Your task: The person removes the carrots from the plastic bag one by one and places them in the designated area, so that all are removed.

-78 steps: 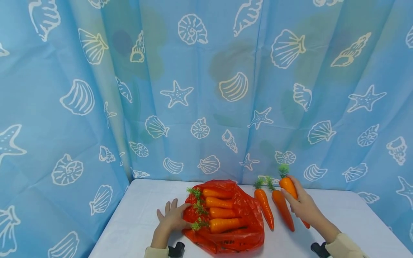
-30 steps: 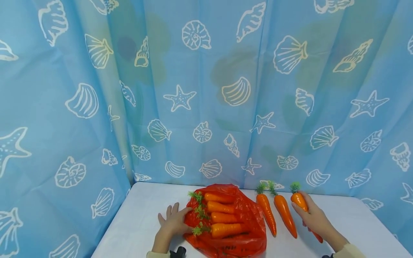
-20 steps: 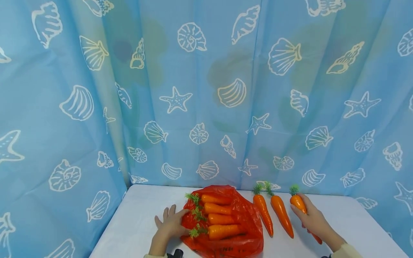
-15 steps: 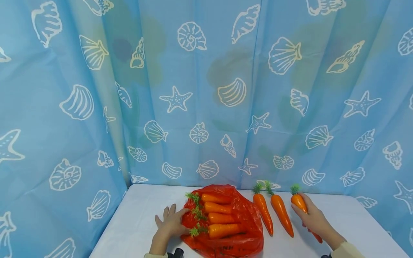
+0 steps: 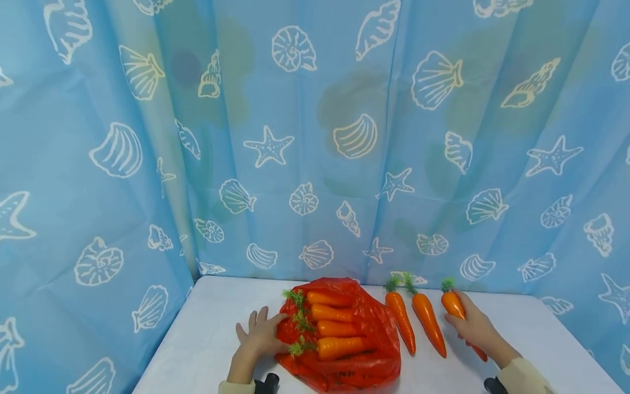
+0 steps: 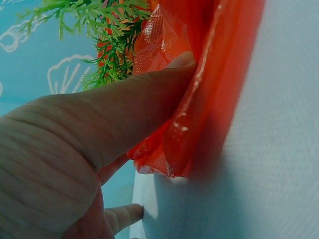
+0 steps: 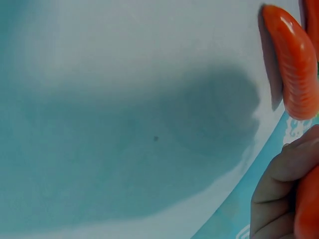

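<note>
My left hand [image 5: 261, 336] rests at the mouth of a red plastic bag [image 5: 386, 350], its fingers spread. In the left wrist view the straight thumb [image 6: 134, 104] reaches into the bag's opening, and another finger touches the tablecloth. Several orange carrots [image 5: 342, 347] with green leafy tops lie stacked in the bag, tops toward my left hand. On the right, my right hand [image 5: 474, 325] grips a carrot [image 5: 451, 304] near its top, leaves pointing away, tip slanting to the right. Two more carrots, one nearer the bag [image 5: 401, 320] and one beside it [image 5: 428, 323], lie side by side between bag and right hand.
A white-covered table [image 5: 206, 306] carries everything. Behind and to the left hangs a blue curtain [image 5: 315, 153] printed with white shells and starfish. The right wrist view shows a broad shadow [image 7: 149, 144] on the white cloth.
Since the earliest frame, my right hand has moved the carrot to the right and lower, leaving a wider gap from the other two. My left hand has stayed at the bag.
</note>
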A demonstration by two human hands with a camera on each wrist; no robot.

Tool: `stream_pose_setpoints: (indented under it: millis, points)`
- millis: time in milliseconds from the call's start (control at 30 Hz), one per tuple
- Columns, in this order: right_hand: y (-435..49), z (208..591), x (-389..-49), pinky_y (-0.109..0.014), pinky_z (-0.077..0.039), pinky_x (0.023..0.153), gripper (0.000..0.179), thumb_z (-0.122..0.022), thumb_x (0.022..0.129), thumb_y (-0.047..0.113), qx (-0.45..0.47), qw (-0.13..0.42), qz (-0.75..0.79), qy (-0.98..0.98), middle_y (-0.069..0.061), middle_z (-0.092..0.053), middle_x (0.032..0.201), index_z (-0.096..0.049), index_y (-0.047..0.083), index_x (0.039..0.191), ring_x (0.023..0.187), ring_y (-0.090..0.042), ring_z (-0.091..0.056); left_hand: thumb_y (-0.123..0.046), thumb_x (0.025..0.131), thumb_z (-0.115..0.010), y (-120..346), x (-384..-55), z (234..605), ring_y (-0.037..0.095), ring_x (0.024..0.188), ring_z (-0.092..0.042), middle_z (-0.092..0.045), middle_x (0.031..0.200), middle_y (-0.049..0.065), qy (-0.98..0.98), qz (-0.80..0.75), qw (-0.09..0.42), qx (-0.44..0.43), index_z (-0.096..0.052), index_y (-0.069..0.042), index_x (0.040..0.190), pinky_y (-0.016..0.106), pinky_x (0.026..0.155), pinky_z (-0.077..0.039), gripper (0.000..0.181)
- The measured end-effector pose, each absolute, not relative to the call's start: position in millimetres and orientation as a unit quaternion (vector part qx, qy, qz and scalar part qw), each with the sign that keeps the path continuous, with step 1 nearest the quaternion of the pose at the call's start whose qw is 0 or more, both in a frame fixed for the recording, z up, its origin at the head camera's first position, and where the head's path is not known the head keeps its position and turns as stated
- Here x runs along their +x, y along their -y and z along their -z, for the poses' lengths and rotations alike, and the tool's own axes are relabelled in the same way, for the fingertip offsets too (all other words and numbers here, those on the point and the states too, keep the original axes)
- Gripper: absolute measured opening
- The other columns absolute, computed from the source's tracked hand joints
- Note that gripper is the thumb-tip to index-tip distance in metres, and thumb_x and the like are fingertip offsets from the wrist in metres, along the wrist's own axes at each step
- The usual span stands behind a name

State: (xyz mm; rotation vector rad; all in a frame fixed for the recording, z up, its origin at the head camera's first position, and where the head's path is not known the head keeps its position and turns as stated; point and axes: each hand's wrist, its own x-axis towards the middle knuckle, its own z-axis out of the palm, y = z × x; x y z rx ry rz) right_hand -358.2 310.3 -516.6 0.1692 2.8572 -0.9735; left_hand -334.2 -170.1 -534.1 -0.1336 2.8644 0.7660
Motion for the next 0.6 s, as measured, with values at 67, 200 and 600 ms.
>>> stream_pose_setpoints:
  millis: [67, 200, 600]
  points:
    - [-312.1, 514.8, -360.8, -0.029, -0.049, 0.054, 0.092, -0.055, 0.086, 0.051, 0.054, 0.057, 0.32, -0.944, -0.025, -0.046, 0.111, -0.003, 0.005, 0.146, 0.063, -0.02, -0.05, -0.032, 0.057, -0.084, 169.9, -334.8, 533.3, 0.048, 0.134, -0.013, -0.03, 0.145, 0.02, -0.961, -0.258, 0.084, -0.045, -0.057, -0.027, 0.123, 0.076, 0.098, 0.006, 0.072]
    - [-316.0, 513.2, -365.6, -0.03, -0.052, 0.06, 0.096, -0.054, 0.086, 0.053, 0.052, 0.059, 0.311, -0.947, -0.029, -0.043, 0.116, -0.001, -0.001, 0.144, 0.071, -0.02, -0.053, -0.032, 0.058, -0.084, 168.6, -334.7, 534.1, 0.048, 0.135, -0.012, -0.03, 0.145, 0.02, -0.96, -0.261, 0.085, -0.048, -0.058, -0.027, 0.123, 0.076, 0.098, 0.006, 0.071]
    - [-314.4, 529.0, -371.1, -0.061, -0.04, 0.093, 0.083, -0.057, 0.086, 0.048, 0.087, 0.095, 0.285, -0.95, -0.033, -0.04, 0.126, -0.021, -0.01, 0.135, 0.103, -0.042, -0.047, -0.032, 0.059, -0.083, 169.3, -334.6, 533.4, 0.046, 0.136, -0.012, -0.029, 0.146, 0.019, -0.963, -0.25, 0.087, -0.048, -0.057, -0.027, 0.124, 0.075, 0.099, 0.006, 0.07]
